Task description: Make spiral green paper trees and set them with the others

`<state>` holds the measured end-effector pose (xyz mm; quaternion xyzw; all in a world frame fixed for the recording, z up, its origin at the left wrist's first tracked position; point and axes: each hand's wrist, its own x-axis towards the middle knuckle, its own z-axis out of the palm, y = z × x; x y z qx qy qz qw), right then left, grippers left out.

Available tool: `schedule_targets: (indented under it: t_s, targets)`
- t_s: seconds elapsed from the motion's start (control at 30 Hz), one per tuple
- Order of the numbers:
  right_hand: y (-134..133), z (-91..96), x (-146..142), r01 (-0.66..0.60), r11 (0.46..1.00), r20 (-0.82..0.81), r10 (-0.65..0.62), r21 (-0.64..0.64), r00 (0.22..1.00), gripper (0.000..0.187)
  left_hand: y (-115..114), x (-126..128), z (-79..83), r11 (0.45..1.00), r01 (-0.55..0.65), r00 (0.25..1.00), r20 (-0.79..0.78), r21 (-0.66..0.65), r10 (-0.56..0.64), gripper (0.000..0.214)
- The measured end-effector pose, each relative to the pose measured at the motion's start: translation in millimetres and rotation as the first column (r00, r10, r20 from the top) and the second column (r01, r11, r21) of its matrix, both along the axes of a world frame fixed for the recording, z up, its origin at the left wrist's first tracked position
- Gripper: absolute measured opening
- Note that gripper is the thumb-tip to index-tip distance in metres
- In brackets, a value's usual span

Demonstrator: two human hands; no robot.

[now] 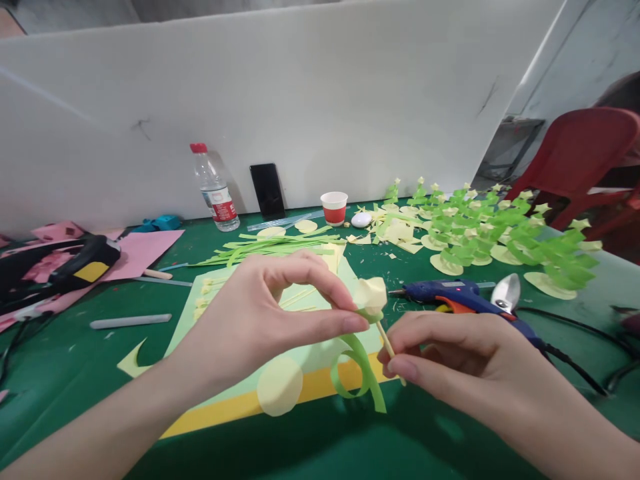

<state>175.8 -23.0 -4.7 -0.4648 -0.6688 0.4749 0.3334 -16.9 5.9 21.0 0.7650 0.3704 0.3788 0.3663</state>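
Note:
Between my two hands is a small paper flower (373, 293) with a pale yellow head on a thin stick stem. My left hand (295, 300) pinches the green base just under the head. Lower down, my right hand (445, 360) grips the stem (385, 340) between thumb and fingers. A curled green paper strip (363, 373) hangs from the flower's base. Beneath the hands lie light green and yellow sheets (240, 393). On them rest a pale yellow paper disc (280, 387) and several thin sticks, partly hidden by my left hand.
A blue glue gun (440, 291) and scissors (507, 293) lie beyond my right hand. Several finished paper plants (465, 220) stand at the back right. A bottle (217, 193), phone (267, 190), paper cup (334, 208) and green strips (270, 248) are along the back. Pink paper (145, 252) lies left.

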Motion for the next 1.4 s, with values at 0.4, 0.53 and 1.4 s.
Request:
schedule_targets:
  t_s: [0.4,0.53,1.4]
  targets:
    - [-2.9,-0.1,-2.2,0.041,0.998,0.003,-0.041,-0.055,0.999,0.012,-1.6,1.9,-0.7,0.998,-0.062,0.99,-0.127,0.011,0.062,0.007]
    - [-5.5,0.0,-5.5,0.099,0.986,-0.049,-0.107,-0.135,0.993,0.013,-2.0,2.6,-1.2,0.998,-0.06,0.988,-0.143,0.011,0.061,0.006]
    - [-11.0,0.2,-9.8,0.116,0.958,-0.13,-0.154,-0.261,0.979,0.012,-8.3,11.8,4.8,0.989,-0.12,0.966,-0.22,0.082,0.135,0.016]
